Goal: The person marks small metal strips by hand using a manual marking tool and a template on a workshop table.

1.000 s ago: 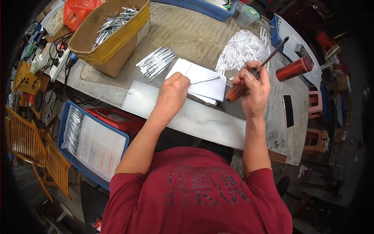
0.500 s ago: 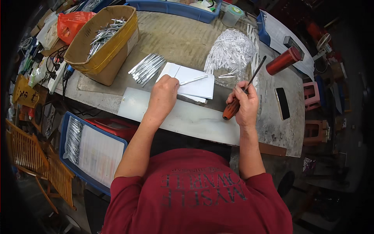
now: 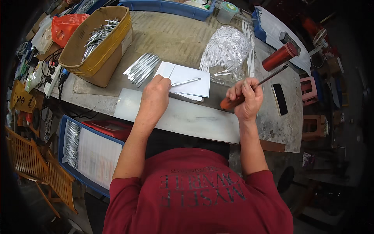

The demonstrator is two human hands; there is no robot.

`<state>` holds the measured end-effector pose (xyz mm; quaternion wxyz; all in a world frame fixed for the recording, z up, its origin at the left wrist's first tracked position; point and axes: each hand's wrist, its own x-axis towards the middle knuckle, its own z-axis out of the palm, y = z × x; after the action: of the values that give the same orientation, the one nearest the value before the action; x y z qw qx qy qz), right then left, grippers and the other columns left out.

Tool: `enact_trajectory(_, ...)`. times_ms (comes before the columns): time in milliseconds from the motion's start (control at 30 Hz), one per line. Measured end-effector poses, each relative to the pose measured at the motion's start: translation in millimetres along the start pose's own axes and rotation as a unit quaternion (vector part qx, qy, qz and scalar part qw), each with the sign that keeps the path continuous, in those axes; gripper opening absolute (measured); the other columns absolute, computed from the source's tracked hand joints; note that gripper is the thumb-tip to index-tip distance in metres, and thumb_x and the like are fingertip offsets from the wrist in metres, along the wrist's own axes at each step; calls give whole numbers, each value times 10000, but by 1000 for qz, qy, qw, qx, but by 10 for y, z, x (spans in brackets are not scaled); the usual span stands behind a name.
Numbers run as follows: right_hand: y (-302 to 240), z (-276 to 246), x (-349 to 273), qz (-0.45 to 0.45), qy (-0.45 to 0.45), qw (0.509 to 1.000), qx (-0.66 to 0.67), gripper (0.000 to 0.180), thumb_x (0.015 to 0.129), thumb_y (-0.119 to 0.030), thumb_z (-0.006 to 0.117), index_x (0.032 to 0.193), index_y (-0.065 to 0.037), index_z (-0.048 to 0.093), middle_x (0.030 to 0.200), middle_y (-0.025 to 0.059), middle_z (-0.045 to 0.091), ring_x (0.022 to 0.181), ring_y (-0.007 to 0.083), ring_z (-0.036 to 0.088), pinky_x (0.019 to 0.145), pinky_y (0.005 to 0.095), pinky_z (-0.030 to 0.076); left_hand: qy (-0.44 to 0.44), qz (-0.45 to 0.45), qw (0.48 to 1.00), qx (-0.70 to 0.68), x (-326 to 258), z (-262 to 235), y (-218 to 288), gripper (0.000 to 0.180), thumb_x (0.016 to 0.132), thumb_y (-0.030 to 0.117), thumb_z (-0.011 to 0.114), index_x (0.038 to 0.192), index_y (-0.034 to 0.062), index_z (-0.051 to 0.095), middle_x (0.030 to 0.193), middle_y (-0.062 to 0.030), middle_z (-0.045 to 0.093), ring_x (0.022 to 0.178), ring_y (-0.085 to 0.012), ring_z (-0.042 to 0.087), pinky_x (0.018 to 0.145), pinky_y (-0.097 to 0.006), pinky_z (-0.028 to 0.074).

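Note:
My left hand [image 3: 155, 97] is closed at the near left edge of a white stack of paper or card [image 3: 194, 89], its fingertips on one end of a thin silver metal strip [image 3: 186, 82]. That strip points right across the stack. To the right, my right hand [image 3: 247, 99] is wrapped round the orange-brown handle of a screwdriver [image 3: 230, 103], held above the table with its dark shaft slanting up to the right. A fanned pile of similar metal strips [image 3: 142, 69] lies just left of the stack. Beyond my right hand sits a heap of small white strips [image 3: 226, 48] on clear plastic.
A cardboard box [image 3: 111, 58] of metal pieces stands at the left, and a blue tray [image 3: 167, 8] at the back. A red cylinder [image 3: 278, 56] and a phone [image 3: 279, 99] are at the right. A pale board [image 3: 183, 117] lines the front edge; a blue bin [image 3: 93, 156] is below left.
The screwdriver's shaft has swung down to the right as my right hand turned. My left hand stays at the paper stack with the metal strip. The whole view has shifted slightly.

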<state>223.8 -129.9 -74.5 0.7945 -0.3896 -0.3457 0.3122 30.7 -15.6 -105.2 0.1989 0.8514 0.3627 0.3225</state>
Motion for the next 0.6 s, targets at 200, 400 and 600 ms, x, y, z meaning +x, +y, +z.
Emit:
enact_trajectory(200, 187, 347, 389, 7, -46, 999, -24, 161, 791, -115, 552, 712, -28, 441, 509, 57, 464, 404, 125, 469, 312, 236, 365, -9, -2, 1000, 17, -23, 0, -43, 23, 728, 14, 554, 739, -2, 542, 744, -144, 528, 700, -321, 530, 619, -373, 418)
enact_trajectory(400, -50, 770, 652, -90, -188, 978, -20, 122, 791, -63, 549, 713, -27, 462, 512, 34, 488, 397, 74, 454, 347, 198, 349, -4, -6, 1000, 16, -52, -6, -109, 18, 727, 10, 553, 734, -4, 543, 728, -143, 524, 683, -311, 531, 611, -370, 420)
enact_trajectory(600, 512, 566, 589, 54, -136, 981, -129, 120, 763, -59, 560, 684, -45, 471, 503, 7, 472, 395, 36, 415, 330, 187, 324, -2, 12, 1000, 13, -18, -4, -83, 12, 717, -5, 549, 728, -7, 544, 708, -137, 524, 670, -298, 533, 597, -357, 424)
